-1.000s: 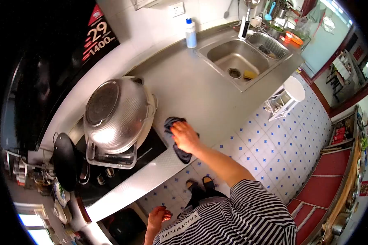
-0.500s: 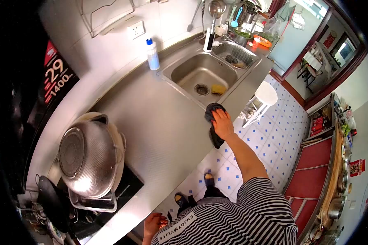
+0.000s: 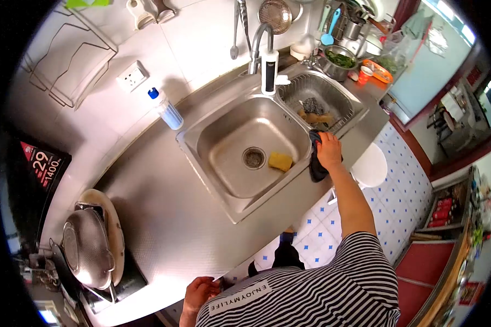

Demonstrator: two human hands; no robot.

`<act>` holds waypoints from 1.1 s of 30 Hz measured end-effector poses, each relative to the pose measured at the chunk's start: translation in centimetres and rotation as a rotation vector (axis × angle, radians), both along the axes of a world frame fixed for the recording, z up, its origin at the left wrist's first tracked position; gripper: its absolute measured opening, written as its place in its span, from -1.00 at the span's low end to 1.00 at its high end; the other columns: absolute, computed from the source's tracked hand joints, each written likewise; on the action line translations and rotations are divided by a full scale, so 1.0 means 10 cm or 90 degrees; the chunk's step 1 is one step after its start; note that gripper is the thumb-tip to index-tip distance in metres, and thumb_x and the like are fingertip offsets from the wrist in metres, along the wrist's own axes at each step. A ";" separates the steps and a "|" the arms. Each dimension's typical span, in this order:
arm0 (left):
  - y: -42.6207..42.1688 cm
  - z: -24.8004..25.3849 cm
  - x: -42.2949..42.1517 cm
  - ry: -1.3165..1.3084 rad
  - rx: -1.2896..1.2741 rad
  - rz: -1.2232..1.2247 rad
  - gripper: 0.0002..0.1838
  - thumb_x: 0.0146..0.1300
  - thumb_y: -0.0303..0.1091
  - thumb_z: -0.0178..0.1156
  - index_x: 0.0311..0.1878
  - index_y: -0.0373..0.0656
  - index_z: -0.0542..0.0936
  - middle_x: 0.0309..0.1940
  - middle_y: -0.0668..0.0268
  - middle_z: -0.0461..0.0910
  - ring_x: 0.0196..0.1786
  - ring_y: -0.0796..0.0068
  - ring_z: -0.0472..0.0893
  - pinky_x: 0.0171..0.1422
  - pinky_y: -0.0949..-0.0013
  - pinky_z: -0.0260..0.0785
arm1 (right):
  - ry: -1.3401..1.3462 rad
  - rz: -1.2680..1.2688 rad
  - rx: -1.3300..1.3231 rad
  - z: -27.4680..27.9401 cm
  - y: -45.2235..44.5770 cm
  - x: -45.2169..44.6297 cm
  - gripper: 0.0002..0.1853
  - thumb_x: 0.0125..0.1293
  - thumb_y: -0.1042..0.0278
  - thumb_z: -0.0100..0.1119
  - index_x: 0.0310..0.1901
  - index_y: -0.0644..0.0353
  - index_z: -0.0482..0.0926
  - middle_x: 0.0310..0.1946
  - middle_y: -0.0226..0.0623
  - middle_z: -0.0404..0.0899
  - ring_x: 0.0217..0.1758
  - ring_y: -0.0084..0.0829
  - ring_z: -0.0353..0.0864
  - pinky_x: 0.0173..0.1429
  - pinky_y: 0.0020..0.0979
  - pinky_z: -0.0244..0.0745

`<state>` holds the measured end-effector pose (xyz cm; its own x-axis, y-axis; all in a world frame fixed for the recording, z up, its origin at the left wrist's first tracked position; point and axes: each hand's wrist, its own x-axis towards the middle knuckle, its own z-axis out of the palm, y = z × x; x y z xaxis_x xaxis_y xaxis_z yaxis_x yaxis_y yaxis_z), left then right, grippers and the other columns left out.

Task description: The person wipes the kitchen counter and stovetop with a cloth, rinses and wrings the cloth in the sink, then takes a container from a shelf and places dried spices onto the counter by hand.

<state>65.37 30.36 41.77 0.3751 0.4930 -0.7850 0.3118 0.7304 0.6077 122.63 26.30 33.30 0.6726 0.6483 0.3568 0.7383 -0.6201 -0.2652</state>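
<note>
Right of centre: cloth [image 3: 317, 170] near-black. Centre: sink [image 3: 223, 150] silver-grey; sponge [image 3: 280, 161] solid yellow. Left of centre: bottle [image 3: 168, 113] whitish, cap bright blue, lower part pale blue. Bottom: shirt [image 3: 311, 289] in black-and-white stripes; white strip with dark lettering. Right: floor [image 3: 406, 174] whitish, patterned with small blue squares; stool [image 3: 372, 166] white. Lower right: cabinet panels [image 3: 424, 261] dark red. Upper right: spoon [image 3: 328, 38] light blue, basket [image 3: 384, 75] orange, leaves [image 3: 340, 59] green. Left: panel [image 3: 54, 161] black, digits white, red patch at upper corner.
</note>
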 end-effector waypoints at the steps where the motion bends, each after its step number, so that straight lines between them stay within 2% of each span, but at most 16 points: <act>1: -0.04 0.05 0.20 -0.009 0.018 -0.035 -0.73 0.32 -0.51 -0.11 0.01 -0.46 0.39 -0.24 -0.01 0.56 -0.28 0.28 0.62 -0.17 0.33 0.53 | 0.018 0.011 -0.003 0.07 0.02 0.12 -0.67 0.20 0.35 0.13 0.01 0.19 0.45 -0.01 -0.14 0.46 0.10 -0.11 0.40 0.18 -0.09 0.24; 3: -0.03 0.22 0.59 -0.013 0.100 -0.168 -0.71 0.29 -0.54 -0.15 0.02 -0.47 0.39 -0.23 -0.01 0.56 -0.27 0.27 0.62 -0.15 0.33 0.53 | -0.025 0.064 0.057 0.02 0.09 0.24 -0.69 0.16 0.33 0.17 -0.06 0.19 0.46 -0.21 -0.09 0.51 -0.10 -0.08 0.49 -0.03 -0.09 0.33; 4: -0.01 0.28 0.81 0.045 0.030 -0.113 -0.70 0.29 -0.52 -0.14 0.03 -0.48 0.38 -0.22 -0.01 0.56 -0.26 0.27 0.62 -0.14 0.32 0.52 | -0.017 0.079 0.053 -0.02 0.15 0.24 -0.69 0.16 0.33 0.17 -0.06 0.19 0.46 -0.21 -0.09 0.51 -0.10 -0.08 0.49 -0.03 -0.09 0.33; 8: 0.08 0.25 1.40 0.021 0.082 -0.097 -0.68 0.32 -0.46 -0.10 0.06 -0.48 0.37 -0.21 0.00 0.56 -0.27 0.29 0.62 -0.15 0.34 0.53 | 0.178 0.161 -0.036 0.03 0.60 0.04 -0.69 0.18 0.21 0.16 -0.15 0.27 0.46 -0.31 0.11 0.52 -0.19 0.02 0.52 -0.14 -0.05 0.39; 11: 0.27 0.23 1.82 -0.054 0.112 -0.149 -0.69 0.33 -0.45 -0.09 0.04 -0.46 0.39 -0.22 0.02 0.57 -0.27 0.31 0.62 -0.15 0.36 0.52 | 0.554 0.091 0.148 -0.57 1.18 -0.02 -0.59 0.30 0.07 0.01 -0.08 0.32 0.46 -0.18 0.11 0.52 -0.10 0.04 0.51 -0.03 -0.07 0.38; 14: 0.48 0.27 2.06 -0.117 0.157 -0.175 -0.71 0.32 -0.44 -0.08 0.01 -0.45 0.40 -0.25 0.05 0.57 -0.28 0.33 0.62 -0.17 0.37 0.51 | 0.735 0.012 0.256 -0.28 1.36 -0.19 -0.49 0.34 0.03 -0.02 0.10 0.32 0.40 -0.04 0.00 0.52 0.00 -0.10 0.51 0.06 -0.15 0.37; 16: 0.60 0.22 2.16 -0.166 0.182 -0.170 -0.72 0.32 -0.44 -0.08 0.00 -0.44 0.41 -0.26 0.06 0.57 -0.29 0.34 0.61 -0.18 0.38 0.51 | 1.214 0.175 0.524 0.08 1.36 -0.20 -0.49 0.34 0.04 -0.04 0.14 0.30 0.39 0.03 -0.04 0.50 0.06 -0.15 0.50 0.11 -0.19 0.36; 18: 0.70 0.16 2.23 -0.165 0.138 -0.108 -0.75 0.31 -0.44 -0.06 -0.03 -0.41 0.42 -0.29 0.09 0.57 -0.31 0.35 0.61 -0.20 0.40 0.50 | 1.201 0.179 0.478 0.29 1.41 -0.12 -0.54 0.37 0.04 -0.06 0.08 0.27 0.46 0.00 -0.07 0.53 0.05 -0.19 0.52 0.10 -0.23 0.36; 20: 0.82 0.06 2.33 -0.180 0.113 -0.086 -0.75 0.30 -0.45 -0.05 -0.04 -0.40 0.42 -0.29 0.09 0.57 -0.33 0.36 0.61 -0.22 0.40 0.51 | 0.607 0.160 -0.014 0.31 1.58 0.04 -0.50 0.38 -0.04 -0.06 0.12 0.23 0.44 -0.01 -0.26 0.56 -0.01 -0.40 0.56 0.06 -0.32 0.42; 21: 0.87 0.02 2.38 -0.172 0.099 -0.080 -0.74 0.30 -0.44 -0.04 -0.03 -0.40 0.43 -0.29 0.10 0.56 -0.30 0.35 0.60 -0.20 0.38 0.51 | 0.684 0.120 0.064 0.19 1.67 0.11 -0.52 0.38 -0.03 -0.04 0.05 0.24 0.50 -0.13 -0.27 0.60 -0.10 -0.42 0.58 -0.10 -0.35 0.49; 24: 1.04 -0.04 2.66 -0.168 0.109 -0.068 -0.72 0.29 -0.41 -0.02 0.00 -0.38 0.43 -0.27 0.10 0.56 -0.29 0.34 0.60 -0.20 0.34 0.52 | 0.784 0.162 0.161 0.12 1.66 0.20 -0.53 0.37 -0.03 -0.02 0.04 0.24 0.50 -0.22 -0.30 0.61 -0.23 -0.43 0.61 -0.23 -0.38 0.51; 26: 1.17 0.00 3.00 -0.122 0.198 -0.088 -0.66 0.28 -0.41 0.02 0.09 -0.34 0.38 -0.25 0.12 0.55 -0.25 0.35 0.60 -0.18 0.35 0.51 | 0.844 0.165 0.084 0.26 1.66 0.23 -0.57 0.38 0.02 0.00 0.01 0.24 0.51 -0.17 -0.31 0.61 -0.21 -0.43 0.62 -0.18 -0.34 0.53; 28: 1.26 -0.09 3.40 -0.133 0.245 -0.078 -0.56 0.25 -0.42 0.06 0.19 -0.30 0.32 -0.17 0.12 0.55 -0.16 0.28 0.58 -0.11 0.31 0.50 | 1.092 0.271 0.182 0.48 1.62 0.19 -0.63 0.37 0.10 0.03 -0.01 0.24 0.51 -0.13 -0.32 0.59 -0.14 -0.43 0.60 -0.12 -0.33 0.54; 30: 1.38 -0.17 3.84 -0.032 0.542 0.000 -0.48 0.15 -0.43 0.16 0.19 -0.30 0.31 -0.14 0.11 0.56 -0.14 0.29 0.58 -0.10 0.27 0.48 | 1.182 0.331 0.228 0.52 1.64 0.11 -0.65 0.35 0.12 0.06 -0.02 0.21 0.53 -0.22 -0.35 0.62 -0.18 -0.48 0.60 -0.19 -0.37 0.55; 32: 1.69 -0.68 4.08 -0.082 0.568 -0.050 -0.50 0.15 -0.39 0.17 0.16 -0.29 0.34 -0.13 0.06 0.57 -0.12 0.21 0.59 -0.05 0.22 0.46 | 1.233 0.407 0.212 0.59 1.62 0.16 -0.65 0.33 0.14 0.10 -0.02 0.25 0.52 -0.19 -0.38 0.60 -0.21 -0.46 0.59 -0.16 -0.42 0.51; 33: 1.79 -0.85 4.14 -0.139 0.584 -0.108 -0.52 0.15 -0.34 0.17 0.13 -0.28 0.36 -0.12 0.01 0.57 -0.10 0.13 0.59 -0.01 0.17 0.44 | 1.105 0.467 0.136 0.56 1.66 0.28 -0.66 0.32 0.13 0.12 -0.06 0.24 0.54 -0.23 -0.37 0.61 -0.24 -0.46 0.59 -0.18 -0.43 0.49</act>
